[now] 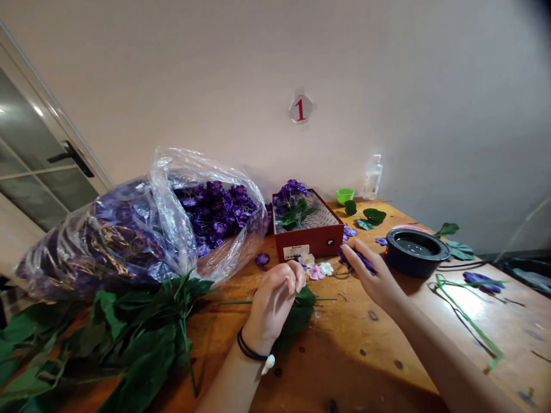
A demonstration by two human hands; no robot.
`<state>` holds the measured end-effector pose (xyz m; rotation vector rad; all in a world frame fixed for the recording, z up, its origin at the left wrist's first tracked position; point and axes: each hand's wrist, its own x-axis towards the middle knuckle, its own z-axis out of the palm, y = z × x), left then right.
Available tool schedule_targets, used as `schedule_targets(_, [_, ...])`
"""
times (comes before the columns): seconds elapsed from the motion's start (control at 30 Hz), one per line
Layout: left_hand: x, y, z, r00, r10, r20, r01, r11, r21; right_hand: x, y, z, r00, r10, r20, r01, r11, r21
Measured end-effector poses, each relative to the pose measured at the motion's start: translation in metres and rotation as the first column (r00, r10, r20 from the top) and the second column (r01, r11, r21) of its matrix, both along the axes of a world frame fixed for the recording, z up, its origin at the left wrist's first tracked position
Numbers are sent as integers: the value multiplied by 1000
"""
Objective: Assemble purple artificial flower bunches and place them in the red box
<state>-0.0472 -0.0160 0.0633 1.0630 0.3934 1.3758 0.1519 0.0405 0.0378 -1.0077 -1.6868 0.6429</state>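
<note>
Red box (316, 240): landmark; open-topped on the wooden desk (361, 355), a purple flower cluster (293, 190) with green leaves lying at its left side.
Right hand: (365, 269) just in front of the box's right corner, fingers nearly closed around purple petals (367, 264).
Left hand: (278, 292) in front of the box, fingers loosely curled, tips near the thumb; whether anything is pinched, I cannot tell. A black band (249, 349) circles the wrist.
Single leaf: (303, 312) in front of the box, partly behind the left hand.
Small blossoms: (316, 272) white and pink, just before the box's front wall.
Plastic bag: (107, 241) left of the box, clear, filled with purple flowers (219, 209).
Leafy stems: (142, 344) heaped in front of the box, well to its left.
Dark pot: (415, 265) right of the box.
Green cup and bottle: cup (345, 197) and clear bottle (372, 179) behind the box's right side.
</note>
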Motion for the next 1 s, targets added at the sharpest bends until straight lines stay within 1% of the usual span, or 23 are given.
schedule_targets(0.13, [0,0,2,1000,-9,16,9,1000,-21,0,0,0,1000,2,-18,-3,1000,-2])
schedule_targets(0.27, [1,1,1,999,-28,30,28,1000,-12,0,0,0,999,2,-32,-2,1000,2])
schedule_targets(0.33, [0,1,1,1000,-23,10,23,1000,0,0,-1,1,1000,4,-28,-4,1000,-5])
schedule_targets(0.37, [0,1,1,1000,13,-24,-13,1000,21,0,-1,2,1000,4,-24,-4,1000,-6])
schedule_targets(0.4, [-1,0,1,993,88,-83,-82,994,65,0,-1,3,1000,3,-19,-3,1000,-6])
schedule_targets(0.43, [-3,-2,2,965,205,-165,-184,973,138,0,-2,4,1000,0,-16,0,1000,-3])
schedule_targets(0.47, [-4,-5,2,900,352,-257,-291,924,247,1,-2,5,1000,-1,-11,1,1000,1])
schedule_targets(0.5, [-4,-8,3,794,504,-340,-373,845,383,1,-2,5,1000,-2,-6,2,1000,6])
schedule_targets(0.53, [-4,-12,3,657,635,-406,-400,750,526,1,-2,5,1000,-4,-1,4,1000,15])
schedule_targets(0.57, [-3,-15,2,513,729,-453,-366,663,653,2,-1,6,1000,-7,4,7,1000,24])
schedule_targets(0.6, [0,-18,1,375,790,-486,-284,597,750,2,-1,6,1000,-12,7,12,999,35])
schedule_targets(0.63, [4,-21,-2,245,824,-511,-176,557,812,2,0,5,1000,-18,8,18,999,42])
schedule_targets(0.67, [9,-22,-5,117,839,-531,-65,540,839,3,1,5,1000,-24,7,24,999,43])
schedule_targets(0.7, [14,-23,-9,-7,839,-545,32,545,838,3,1,5,1000,-29,1,29,999,40])
schedule_targets(0.73, [20,-23,-14,-116,827,-550,110,561,821,3,2,4,999,-33,-7,33,999,33])
schedule_targets(0.77, [26,-22,-19,-201,811,-549,169,581,796,4,2,4,999,-34,-16,34,999,26])
schedule_targets(0.8, [31,-21,-24,-260,796,-547,209,599,773,4,2,4,999,-33,-22,34,999,22])
schedule_targets(0.83, [35,-19,-29,-294,786,-544,234,611,757,4,2,5,999,-31,-24,32,999,21])
schedule_targets(0.87, [38,-17,-34,-310,782,-541,247,615,748,4,2,5,999,-28,-22,29,999,21])
schedule_targets(0.93, [41,-12,-43,-341,768,-542,237,628,741,5,1,6,1000,-24,-14,25,999,25])
schedule_targets(1.0, [42,-6,-50,-414,729,-545,194,655,730,5,1,7,1000,-27,-1,27,999,36])
